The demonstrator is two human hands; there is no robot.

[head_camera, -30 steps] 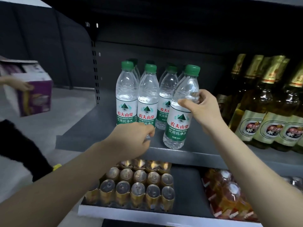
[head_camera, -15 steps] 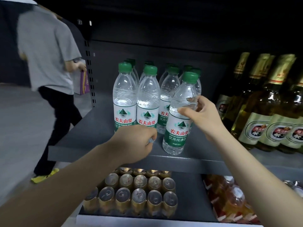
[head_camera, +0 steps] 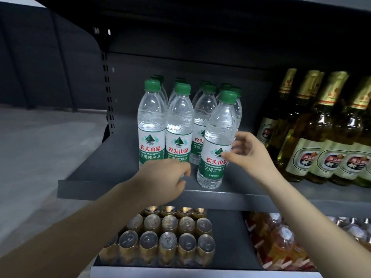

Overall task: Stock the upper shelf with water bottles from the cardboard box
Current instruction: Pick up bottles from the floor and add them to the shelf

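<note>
Several green-capped water bottles (head_camera: pixel 152 125) stand in rows on the grey upper shelf (head_camera: pixel 84 185). The front-right water bottle (head_camera: pixel 219 125) stands near the shelf's front edge, a little apart from the rows. My right hand (head_camera: pixel 250 155) is beside it with loosened fingers; the thumb tip lies on the label. My left hand (head_camera: pixel 166 177) is curled at the base of the second front bottle (head_camera: pixel 178 121), and clear plastic shows at its fingertips. The cardboard box is out of view.
Tall golden beer bottles (head_camera: pixel 313 133) fill the right part of the same shelf. Below it, gold-topped cans (head_camera: pixel 166 241) sit in rows, with orange drink bottles (head_camera: pixel 281 243) to their right. A perforated shelf upright (head_camera: pixel 107 93) stands at the left, and grey floor (head_camera: pixel 40 149) lies beyond it.
My right hand has slid down from the front-right bottle's shoulder to its label, and its fingers have loosened. The person who walked past on the left has gone. My left hand has barely moved.
</note>
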